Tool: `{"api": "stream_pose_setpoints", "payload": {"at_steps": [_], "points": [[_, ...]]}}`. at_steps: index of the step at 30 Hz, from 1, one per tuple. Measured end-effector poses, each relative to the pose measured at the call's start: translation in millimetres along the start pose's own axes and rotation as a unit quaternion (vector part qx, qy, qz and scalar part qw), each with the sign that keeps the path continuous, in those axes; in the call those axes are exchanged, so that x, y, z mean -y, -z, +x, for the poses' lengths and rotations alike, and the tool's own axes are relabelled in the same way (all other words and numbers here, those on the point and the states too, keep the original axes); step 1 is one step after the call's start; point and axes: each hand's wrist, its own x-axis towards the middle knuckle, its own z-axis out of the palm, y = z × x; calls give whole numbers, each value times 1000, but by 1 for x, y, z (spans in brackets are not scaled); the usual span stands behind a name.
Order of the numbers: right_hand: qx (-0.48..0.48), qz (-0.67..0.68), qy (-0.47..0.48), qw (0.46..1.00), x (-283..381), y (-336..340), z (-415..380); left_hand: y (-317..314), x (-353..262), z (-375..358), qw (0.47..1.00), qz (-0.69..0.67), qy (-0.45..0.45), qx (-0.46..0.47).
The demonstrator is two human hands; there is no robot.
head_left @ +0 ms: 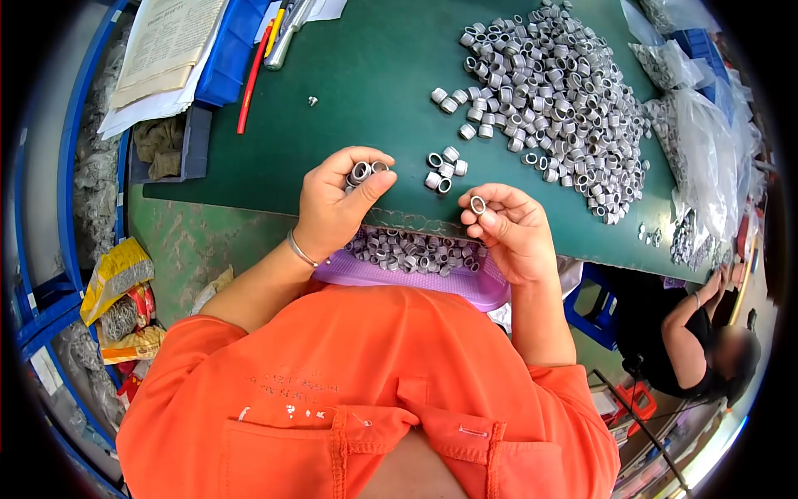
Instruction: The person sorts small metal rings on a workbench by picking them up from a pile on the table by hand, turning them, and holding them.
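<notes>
My left hand [332, 204] is raised over the table's near edge and pinches a couple of small grey metal rings [363, 171] between thumb and fingers. Lower and to the right, my right hand [511, 226] holds a single metal ring [478, 205] at its fingertips. Between and just beyond the two hands lies a small cluster of loose rings [443, 169] on the green table [366, 91]. A purple tray [465, 287] with several rings in it sits in my lap below the hands.
A big heap of rings [565, 91] covers the table's far right, with clear plastic bags of parts [706, 158] beside it. Papers [166, 50], a blue bin [233, 50] and a red tube [252, 79] lie at the far left. Another person [698, 341] sits at the right.
</notes>
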Motion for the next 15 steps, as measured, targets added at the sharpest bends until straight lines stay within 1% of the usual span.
{"api": "stream_pose_setpoints", "payload": {"at_steps": [9, 11, 14, 15], "points": [[5, -19, -17, 1000, 1, -2, -6, 0, -1, 0, 1000, -17, 12, 3], [12, 9, -22, 1000, 0, 0, -6, 0, -1, 0, 1000, -18, 10, 5], [13, 11, -28, 999, -1, 1, -5, 0, 1, 1, 1000, -4, 14, 6], [13, 11, -28, 999, -1, 2, -5, -1, 5, 2, 997, 44, -63, 15]]}}
